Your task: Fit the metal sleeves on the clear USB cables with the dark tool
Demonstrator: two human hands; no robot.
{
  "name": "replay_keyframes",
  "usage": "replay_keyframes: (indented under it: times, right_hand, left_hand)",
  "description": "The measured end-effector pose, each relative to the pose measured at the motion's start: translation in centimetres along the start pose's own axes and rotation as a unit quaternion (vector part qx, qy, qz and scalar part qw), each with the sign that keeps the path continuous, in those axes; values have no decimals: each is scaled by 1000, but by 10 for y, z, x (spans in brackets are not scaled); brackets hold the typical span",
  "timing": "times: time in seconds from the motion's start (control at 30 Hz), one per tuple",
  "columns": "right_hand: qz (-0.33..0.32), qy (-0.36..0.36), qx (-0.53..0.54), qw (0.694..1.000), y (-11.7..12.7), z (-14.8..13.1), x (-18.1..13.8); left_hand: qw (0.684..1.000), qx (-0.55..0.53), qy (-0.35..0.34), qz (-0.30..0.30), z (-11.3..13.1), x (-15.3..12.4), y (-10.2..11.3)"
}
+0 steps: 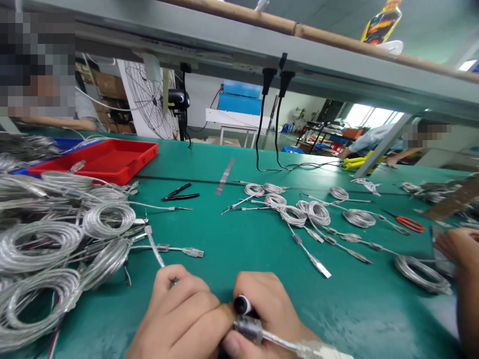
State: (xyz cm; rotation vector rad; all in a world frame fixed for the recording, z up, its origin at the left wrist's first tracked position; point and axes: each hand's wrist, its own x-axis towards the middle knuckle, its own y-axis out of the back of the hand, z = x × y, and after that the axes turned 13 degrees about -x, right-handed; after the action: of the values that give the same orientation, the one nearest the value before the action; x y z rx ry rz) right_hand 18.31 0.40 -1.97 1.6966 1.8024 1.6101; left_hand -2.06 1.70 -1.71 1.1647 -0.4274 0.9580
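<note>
Near the front edge of the table, my left hand (183, 314) is closed around a clear-jacketed USB cable, whose end (154, 245) sticks up beyond the index finger. My right hand (271, 299) pinches the same cable beside its grey ferrite lump (248, 329); the two hands touch. A clear plug (318, 349) on that cable points to the lower right. Between the right fingers shows the round end of a black tube-like piece with a white rim (242, 304); the rest of it is hidden. Coiled USB cables (108, 219) lie heaped left of my hands.
Several coiled cables (294, 215) lie ahead on the green table. Black-handled cutters (181, 193), a steel ruler (224, 177), a red tray (112, 157) and orange-handled scissors (409, 223) lie around. Another person's hand (462, 249) is at right. A shelf (224, 30) spans overhead.
</note>
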Motion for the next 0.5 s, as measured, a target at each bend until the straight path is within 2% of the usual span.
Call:
replay_keyframes:
  times: [0.13,0.3,0.5]
  right_hand:
    - [-2,-31,-5,1000,4,-1,-6]
    - [-34,-70,-12,997,8,-6,-10]
    - [-35,-64,-6,997,7,-2,-6]
  left_hand:
    - [1000,-6,14,1,0,-2,-3]
    - [999,-6,41,-14,1,-4,-4]
    - [999,12,0,52,5,8,-3]
